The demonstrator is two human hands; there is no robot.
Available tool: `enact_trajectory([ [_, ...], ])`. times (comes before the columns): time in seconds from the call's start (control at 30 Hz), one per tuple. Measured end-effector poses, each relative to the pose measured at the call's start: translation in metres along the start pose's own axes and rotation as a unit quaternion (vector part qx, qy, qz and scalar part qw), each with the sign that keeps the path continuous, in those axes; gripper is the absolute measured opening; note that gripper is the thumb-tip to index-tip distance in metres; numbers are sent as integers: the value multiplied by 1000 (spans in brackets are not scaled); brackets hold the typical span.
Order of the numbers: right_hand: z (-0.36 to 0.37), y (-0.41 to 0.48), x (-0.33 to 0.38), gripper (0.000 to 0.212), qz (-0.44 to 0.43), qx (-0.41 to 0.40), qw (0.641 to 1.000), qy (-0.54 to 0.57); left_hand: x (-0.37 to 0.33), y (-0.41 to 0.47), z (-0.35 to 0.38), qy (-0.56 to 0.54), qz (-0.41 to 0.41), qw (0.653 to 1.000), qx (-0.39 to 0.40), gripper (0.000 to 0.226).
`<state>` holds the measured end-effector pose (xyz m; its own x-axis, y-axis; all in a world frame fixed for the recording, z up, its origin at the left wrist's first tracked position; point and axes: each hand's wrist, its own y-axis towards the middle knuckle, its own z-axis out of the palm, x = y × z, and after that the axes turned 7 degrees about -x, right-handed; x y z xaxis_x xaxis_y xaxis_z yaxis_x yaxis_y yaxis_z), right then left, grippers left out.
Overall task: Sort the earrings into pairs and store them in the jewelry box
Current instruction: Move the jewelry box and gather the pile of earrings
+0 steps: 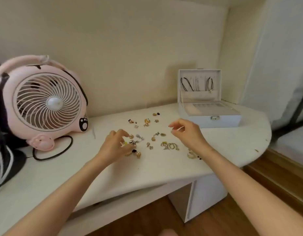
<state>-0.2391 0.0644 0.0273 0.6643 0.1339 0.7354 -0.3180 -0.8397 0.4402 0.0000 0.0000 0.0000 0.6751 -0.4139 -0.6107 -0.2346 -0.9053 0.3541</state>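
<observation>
Earrings (153, 138) lie scattered on the white counter (147, 169) between the hands. The left hand (113, 145) curls onto some, the right hand (186, 132) hovers half-curled; neither grip is clear. The open jewelry box (215, 119) stands beyond the right hand, a pink fan (45, 101) beyond the left, against a cream wall (130, 48)

We see a white desk (147, 169) with a rounded end at the right of the frame, running from the lower left up to the wall corner at the upper right. At the left a pink fan (46, 101) stands on it, its black cable (69, 147) looped on the top in front, with a dark bag (4, 160) on the desk at the far left edge. In the centre we find gold and silver earrings (153, 138) scattered loose, and at the upper right a white box (215, 121) stands open, well apart from them.
</observation>
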Motion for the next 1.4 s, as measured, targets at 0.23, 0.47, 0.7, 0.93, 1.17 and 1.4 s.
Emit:
enact_trajectory([
  [0.23,-24,-5,-11,30,39,53,985,-162,1,-9,6,126,-16,992,5,57],
  [0.47,-52,-5,-43,92,179,217,898,-338,19,-15,5,154,-84,983,44,84],
  [0.7,-25,5,-44,57,201,216,945,-141,11,-4,19,107,-3,992,73,52],
  [0.93,18,20,-28,55,104,238,960,-101,19,9,15,-9,72,988,136,56],
  [1.17,35,27,-15,34,24,287,958,9,32,27,15,-70,50,990,-110,28],
  [1.4,25,61,-73,40,103,59,984,-132,47,53,20,-32,-31,998,32,54],
])
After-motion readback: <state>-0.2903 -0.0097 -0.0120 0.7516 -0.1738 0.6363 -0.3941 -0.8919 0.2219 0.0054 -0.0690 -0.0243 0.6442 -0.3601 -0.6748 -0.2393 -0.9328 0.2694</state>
